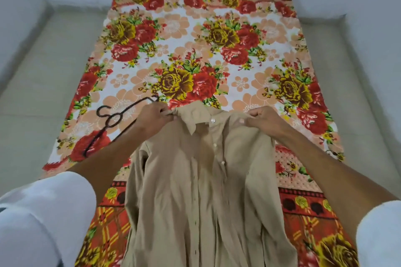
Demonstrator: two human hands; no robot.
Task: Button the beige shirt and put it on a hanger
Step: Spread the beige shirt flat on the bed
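At the near left, a white sleeve (41,212) covers the person's upper left arm, and the bare forearm reaches forward over the floral cloth (217,17) spread lengthwise on the floor (43,84). The cloth is printed with red and yellow-brown roses on a white and peach ground, with an orange and red checked border along its near edge.

A dark wire hanger (107,126) lies flat on the cloth close to its left edge, in the near half. Its hook points toward the left edge, and one arm of the wire runs behind the left hand.

The left hand (152,117) is closed, its fingers curled round a bunch of fabric at the shoulder of the beige shirt (195,191), just beside the collar. The shirt is in the middle of the cloth's width. Its front faces up, its collar points toward the far end, and its body runs down over the near border and out of view. Small white buttons (213,120) show near the collar and down the placket. Whether the front is fastened I cannot tell.

The right hand (263,118) is closed too, gripping the shirt's other shoulder. The right forearm runs back to a second white sleeve (379,236) at the near right corner.
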